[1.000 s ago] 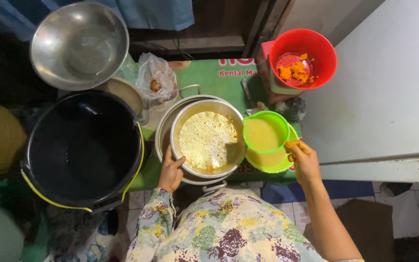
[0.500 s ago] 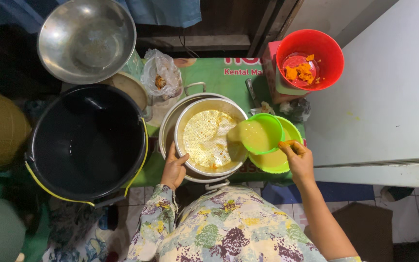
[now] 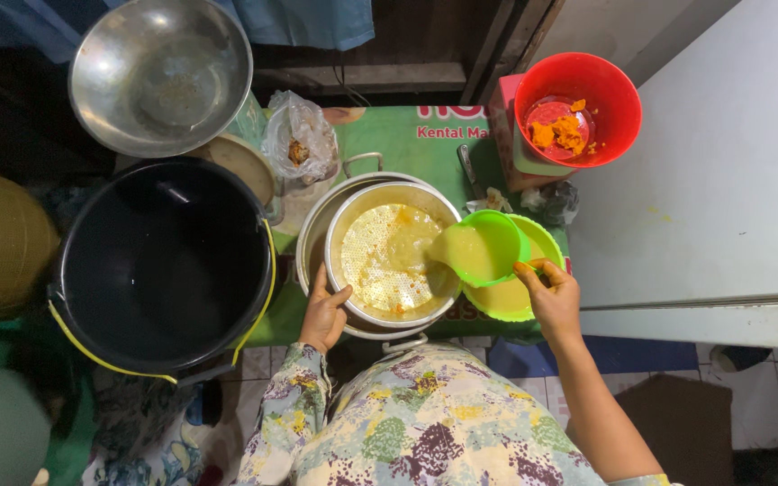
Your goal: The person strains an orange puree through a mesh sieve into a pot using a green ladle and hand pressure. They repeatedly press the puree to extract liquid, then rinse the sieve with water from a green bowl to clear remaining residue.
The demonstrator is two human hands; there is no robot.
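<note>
Left hand (image 3: pixel 324 315): fingers spread open, pressed flat on rim of metal strainer (image 3: pixel 393 256) at its 7 o'clock; steadies, grips nothing.
Right hand (image 3: pixel 553 297): closed around handle of green scoop (image 3: pixel 483 249), tilted toward 9 o'clock.
Black bucket (image 3: pixel 164 261): at 9 o'clock of strainer, dark inside, contents unclear.
Steel bowl (image 3: pixel 162 74): at 11 o'clock, looks empty.
Plastic bag (image 3: pixel 297 139): just above strainer, at 11 o'clock.
Strainer: nested in larger pot (image 3: pixel 317 225) on green table (image 3: pixel 389 144); yellow liquid and orange flecks inside.
Step in hand: pouring yellow liquid from scoop through strainer, judging by tilt.
Next move calls for: steady tilt, lip kept over strainer.
Yellow-green bowl (image 3: pixel 520 297): under scoop, at 3 o'clock, holds more liquid.
Red bowl (image 3: pixel 578 108): at 1 o'clock, orange pulp inside.
</note>
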